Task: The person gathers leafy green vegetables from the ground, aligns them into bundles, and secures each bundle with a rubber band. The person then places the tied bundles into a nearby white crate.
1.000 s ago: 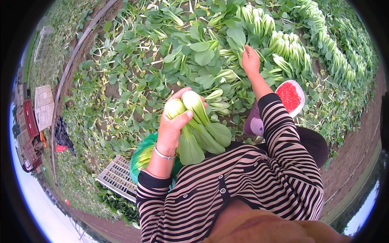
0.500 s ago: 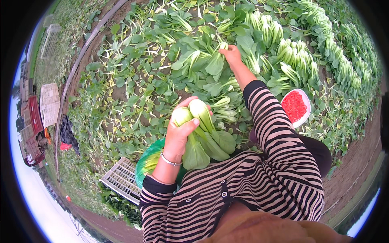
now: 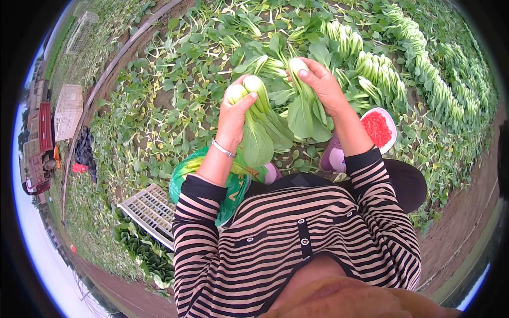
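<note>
My left hand [image 3: 230, 123] is closed round two bok choy heads [image 3: 259, 139], their pale stem bases up and their leaves hanging toward me. Just to its right, my right hand [image 3: 326, 90] grips another bok choy [image 3: 301, 114] near its base, with the thumb on the white stem. The two bunches are side by side, close together at the leaves. Beyond them, loose bok choy [image 3: 262, 64] lie on the leaf-strewn ground.
A white bowl [image 3: 393, 132] of small red strips stands right of my right forearm. Bok choy lie in rows [image 3: 380, 71] at far right. Near my left elbow are a green plastic bag [image 3: 233, 199] and a pale crate [image 3: 150, 209]. A red vehicle [image 3: 45, 127] stands at far left.
My right hand has lifted a bok choy off the ground and drawn it nearer my left hand. My left hand has moved forward with its two heads.
</note>
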`<state>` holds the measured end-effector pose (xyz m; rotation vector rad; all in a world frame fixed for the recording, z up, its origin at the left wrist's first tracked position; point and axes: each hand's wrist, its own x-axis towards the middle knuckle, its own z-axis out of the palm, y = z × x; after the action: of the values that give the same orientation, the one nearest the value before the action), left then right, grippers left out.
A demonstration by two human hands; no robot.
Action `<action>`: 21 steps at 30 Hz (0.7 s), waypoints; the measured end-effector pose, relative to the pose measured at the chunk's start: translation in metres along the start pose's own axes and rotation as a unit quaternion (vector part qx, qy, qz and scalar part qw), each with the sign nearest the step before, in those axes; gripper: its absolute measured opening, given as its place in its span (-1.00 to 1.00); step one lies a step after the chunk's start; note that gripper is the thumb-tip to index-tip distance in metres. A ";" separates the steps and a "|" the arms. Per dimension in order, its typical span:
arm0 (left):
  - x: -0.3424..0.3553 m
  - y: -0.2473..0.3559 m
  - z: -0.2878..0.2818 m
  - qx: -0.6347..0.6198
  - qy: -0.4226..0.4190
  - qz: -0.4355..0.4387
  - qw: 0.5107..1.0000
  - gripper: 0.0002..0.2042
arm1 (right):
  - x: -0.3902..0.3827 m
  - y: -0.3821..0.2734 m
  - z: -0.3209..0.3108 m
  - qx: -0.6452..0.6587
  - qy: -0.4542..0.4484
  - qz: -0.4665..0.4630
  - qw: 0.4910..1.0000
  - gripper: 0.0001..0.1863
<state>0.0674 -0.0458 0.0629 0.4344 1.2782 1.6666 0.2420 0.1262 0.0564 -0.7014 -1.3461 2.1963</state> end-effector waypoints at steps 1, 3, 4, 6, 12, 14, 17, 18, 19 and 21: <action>-0.003 0.002 0.005 -0.016 0.002 0.002 1.000 -0.48 | -0.007 -0.002 0.013 -0.033 0.001 -0.019 0.999 -0.44; -0.009 0.007 0.016 -0.049 0.008 0.005 0.999 -0.50 | -0.024 -0.002 0.045 -0.077 -0.006 -0.080 0.994 -0.43; -0.008 0.004 0.015 -0.065 -0.008 0.014 0.998 -0.50 | -0.031 0.000 0.057 -0.099 0.004 -0.096 0.991 -0.44; -0.008 0.000 0.018 -0.079 -0.018 0.031 0.996 -0.49 | -0.037 0.010 0.075 -0.134 0.030 -0.151 0.979 -0.48; -0.012 -0.003 0.032 -0.105 -0.044 0.067 0.991 -0.50 | -0.037 0.033 0.096 -0.072 0.127 -0.220 0.964 -0.43; -0.012 -0.004 0.031 -0.107 -0.052 0.069 0.990 -0.49 | -0.035 0.037 0.092 -0.156 0.124 -0.254 0.947 -0.46; -0.014 -0.005 0.029 -0.101 -0.048 0.076 0.991 -0.44 | -0.046 0.024 0.096 -0.257 0.091 -0.203 0.940 -0.44; -0.014 -0.005 0.031 -0.096 -0.047 0.078 0.991 -0.42 | -0.047 0.027 0.094 -0.295 0.085 -0.243 0.920 -0.43; -0.014 -0.005 0.031 -0.086 -0.055 0.088 0.991 -0.39 | -0.047 0.032 0.092 -0.332 0.078 -0.281 0.897 -0.42; -0.013 -0.003 0.031 -0.070 -0.071 0.105 0.989 -0.33 | -0.048 0.035 0.092 -0.369 0.070 -0.315 0.872 -0.39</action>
<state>0.0983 -0.0402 0.0752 0.6090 1.0311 1.8526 0.2157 0.0209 0.0696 -0.5331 -1.9940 1.0775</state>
